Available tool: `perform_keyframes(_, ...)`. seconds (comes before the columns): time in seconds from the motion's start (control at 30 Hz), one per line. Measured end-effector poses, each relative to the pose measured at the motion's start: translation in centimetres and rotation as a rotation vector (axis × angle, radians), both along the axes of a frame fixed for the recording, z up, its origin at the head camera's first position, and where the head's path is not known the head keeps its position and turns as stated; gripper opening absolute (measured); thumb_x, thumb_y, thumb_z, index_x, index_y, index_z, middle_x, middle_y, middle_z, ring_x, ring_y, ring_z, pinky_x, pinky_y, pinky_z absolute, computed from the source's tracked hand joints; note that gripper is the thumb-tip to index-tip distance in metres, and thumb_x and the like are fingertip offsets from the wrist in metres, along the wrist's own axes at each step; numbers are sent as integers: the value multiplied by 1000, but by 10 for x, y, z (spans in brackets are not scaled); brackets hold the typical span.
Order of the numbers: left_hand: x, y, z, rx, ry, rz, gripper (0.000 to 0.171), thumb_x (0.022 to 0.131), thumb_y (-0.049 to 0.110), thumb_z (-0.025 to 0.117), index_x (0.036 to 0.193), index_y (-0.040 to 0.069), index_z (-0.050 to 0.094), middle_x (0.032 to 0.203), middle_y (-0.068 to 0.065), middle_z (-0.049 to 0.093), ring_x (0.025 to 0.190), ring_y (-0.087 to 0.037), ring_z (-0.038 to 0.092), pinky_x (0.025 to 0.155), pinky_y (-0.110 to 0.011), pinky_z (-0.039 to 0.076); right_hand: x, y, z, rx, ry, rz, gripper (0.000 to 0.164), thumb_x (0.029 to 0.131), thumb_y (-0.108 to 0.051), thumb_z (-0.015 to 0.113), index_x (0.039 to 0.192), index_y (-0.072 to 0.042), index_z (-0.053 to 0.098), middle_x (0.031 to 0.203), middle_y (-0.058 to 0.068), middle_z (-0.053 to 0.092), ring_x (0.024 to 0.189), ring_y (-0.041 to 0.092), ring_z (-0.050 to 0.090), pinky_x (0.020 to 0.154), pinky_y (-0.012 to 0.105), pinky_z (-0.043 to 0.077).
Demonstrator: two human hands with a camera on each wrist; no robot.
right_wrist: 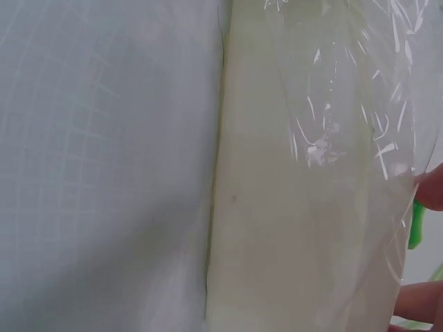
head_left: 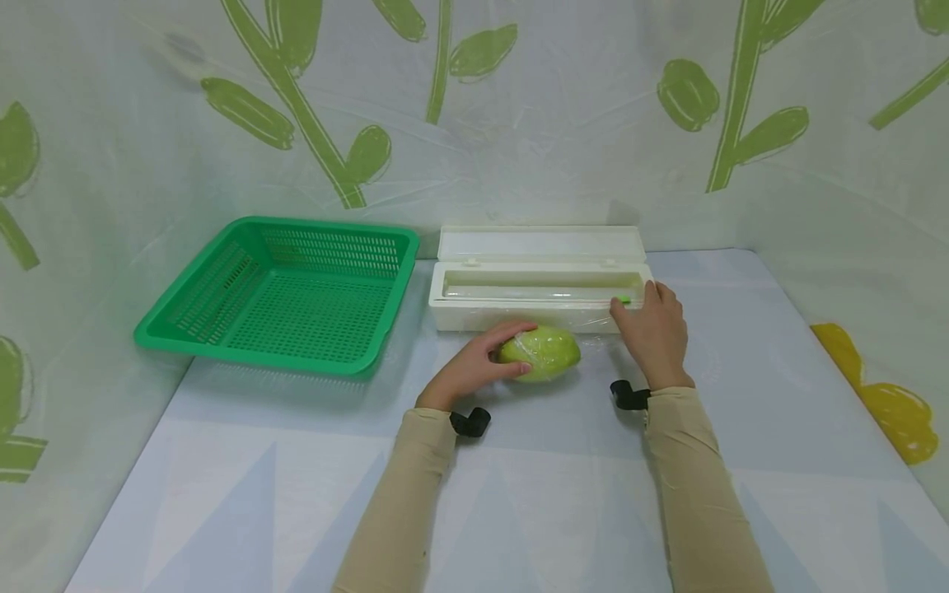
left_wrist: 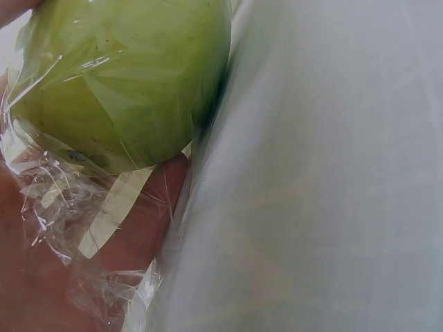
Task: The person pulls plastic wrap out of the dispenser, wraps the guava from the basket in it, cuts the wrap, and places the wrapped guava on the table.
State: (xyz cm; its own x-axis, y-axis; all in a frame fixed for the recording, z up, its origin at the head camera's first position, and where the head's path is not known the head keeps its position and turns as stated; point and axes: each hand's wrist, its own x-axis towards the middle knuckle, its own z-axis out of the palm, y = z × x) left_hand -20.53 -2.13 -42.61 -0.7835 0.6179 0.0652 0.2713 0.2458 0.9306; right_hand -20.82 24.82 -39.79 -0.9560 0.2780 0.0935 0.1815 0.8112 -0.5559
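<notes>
A smooth, oval green fruit, mango-like (head_left: 544, 352), is wrapped in clear cling film in front of the dispenser. My left hand (head_left: 474, 366) grips its left side, thumb low and fingers over the top; crumpled film lies against the palm in the left wrist view. The white cling film dispenser box (head_left: 511, 317) stands behind with its lid (head_left: 541, 245) raised and a film roll (head_left: 519, 291) inside. At its right end my right hand (head_left: 656, 333) holds the box, thumb by the small green slide cutter (head_left: 621, 300). Film (right_wrist: 332, 138) hangs over the front face.
A green plastic basket (head_left: 278, 362) with slotted walls stands to the left of the dispenser. The pale patterned table (head_left: 549, 511) meets a leaf-printed curtain (head_left: 549, 148) behind. The table's right edge runs beside a yellow printed shape (head_left: 897, 412).
</notes>
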Motion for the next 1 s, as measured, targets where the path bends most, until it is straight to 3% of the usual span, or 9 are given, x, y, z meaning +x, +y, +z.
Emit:
perform_keyframes(0.1,-5,0,-10,-3,9,7,58,77,33,69,128,39,43,129,16,39,110,-10,43,89,-33,38,0,2,0,-4,-8,-5,71,87,-44,41,136,5,26,136,23,28,120,42,29,90,58,27)
perform_keyframes(0.2,-7,0,-13,3,14,2,58,77,33,69,129,38,43,130,15,39,110,-11,43,89,-34,38,0,3,-1,-9,-17,-13,69,87,-42,40,137,3,26,137,22,28,121,41,30,91,57,28)
perform_keyframes(0.47,2,-1,8,10,9,-24,58,79,25,68,132,25,43,131,7,40,112,-15,42,91,-37,36,0,6,-3,-7,-16,-21,65,88,-40,39,138,0,27,138,20,29,122,39,30,91,56,29)
perform_keyframes(0.73,-8,1,-14,-6,43,-2,58,77,37,69,128,39,42,130,15,39,111,-10,42,89,-35,37,-1,11,-3,-33,28,-8,59,89,-36,38,136,-1,33,136,19,33,122,37,32,93,54,29)
perform_keyframes(1.0,-8,1,-15,4,38,3,58,75,40,69,127,41,43,129,16,40,110,-10,43,88,-35,38,-1,14,-4,-62,42,-3,58,89,-36,39,136,-3,35,136,18,34,122,36,32,93,53,28)
